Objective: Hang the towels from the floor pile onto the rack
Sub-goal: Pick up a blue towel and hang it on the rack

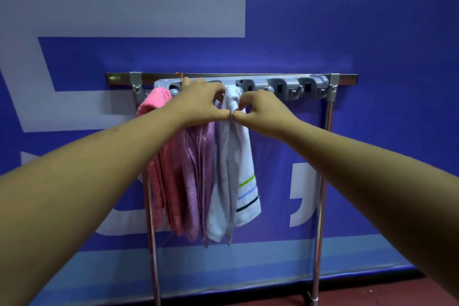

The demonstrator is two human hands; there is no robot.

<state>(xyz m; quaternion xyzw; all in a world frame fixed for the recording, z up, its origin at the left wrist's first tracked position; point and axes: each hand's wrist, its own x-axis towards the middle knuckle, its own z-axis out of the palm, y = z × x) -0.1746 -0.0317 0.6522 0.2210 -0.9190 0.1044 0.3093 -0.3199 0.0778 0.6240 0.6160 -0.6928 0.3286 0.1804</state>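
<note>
Head view. White towel (231,169) hangs at frame centre, its bunched top at a clip on the rack (329,117), just right of the purple towel (196,169) and pink towel (159,156).

Both grips narrow: left hand (198,104) and right hand (263,112) each pinch the bunch under the clip.

Seating is hidden by the fingers; possibly only partway in.

Risk: if let go too soon, the towel's weight pulls the bunch free and it drops to the floor. The left hand lies against the purple towel and could drag it loose.

Long axis vertical: bunched end up, striped hem toward lower frame.
</note>
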